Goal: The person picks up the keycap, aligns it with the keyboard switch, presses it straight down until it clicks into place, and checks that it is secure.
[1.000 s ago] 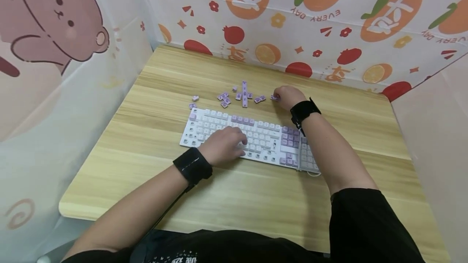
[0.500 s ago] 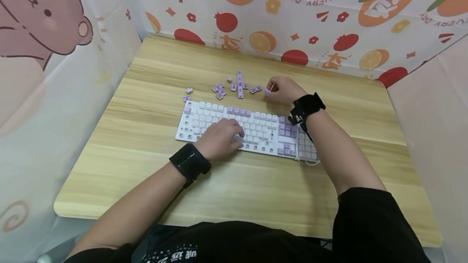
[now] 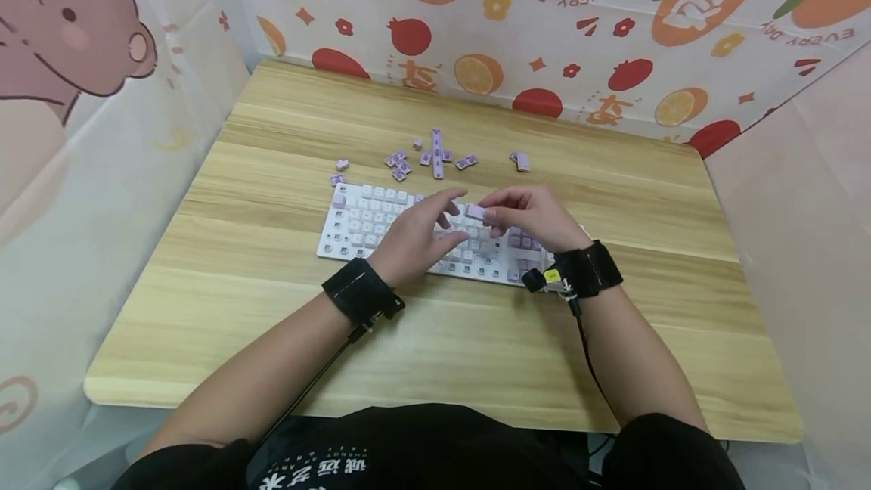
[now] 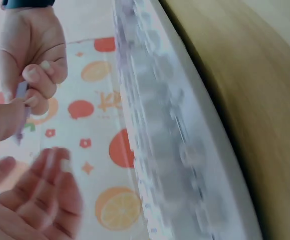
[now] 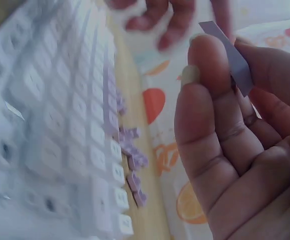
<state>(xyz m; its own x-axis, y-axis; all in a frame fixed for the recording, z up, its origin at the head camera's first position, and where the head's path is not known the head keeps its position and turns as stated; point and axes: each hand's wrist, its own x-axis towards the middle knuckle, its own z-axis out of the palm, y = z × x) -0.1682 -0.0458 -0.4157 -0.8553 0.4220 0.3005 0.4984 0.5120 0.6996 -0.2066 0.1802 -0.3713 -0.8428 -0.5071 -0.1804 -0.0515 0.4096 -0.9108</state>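
Note:
Between the thumb and fingers of my right hand (image 3: 531, 214) is a light purple, long keycap (image 3: 475, 212). It shows as a flat slab, the keycap (image 5: 235, 62), in the right wrist view. My left hand (image 3: 418, 237) hovers over the middle of the white keyboard (image 3: 370, 218), thumb and fingers spread apart. Its fingertips point toward the pinched keycap, with a small gap visible in the head view. White and purple keycaps cover much of the board. Several bare switches show along its left side and front row. My right hand hides part of the keyboard's right side.
Behind the keyboard lie several loose purple keycaps (image 3: 398, 162), with a long spacebar keycap (image 3: 437, 153) among them. Two more keycaps (image 3: 522, 162) lie farther right. The wooden table (image 3: 435, 354) meets a printed curtain (image 3: 503, 36) at the back. Cables run from both wrist straps.
My right hand has picked up the keycap from the right-hand pile and brought it left and nearer, over the keyboard. My left hand has lifted off the keys and spread its fingers.

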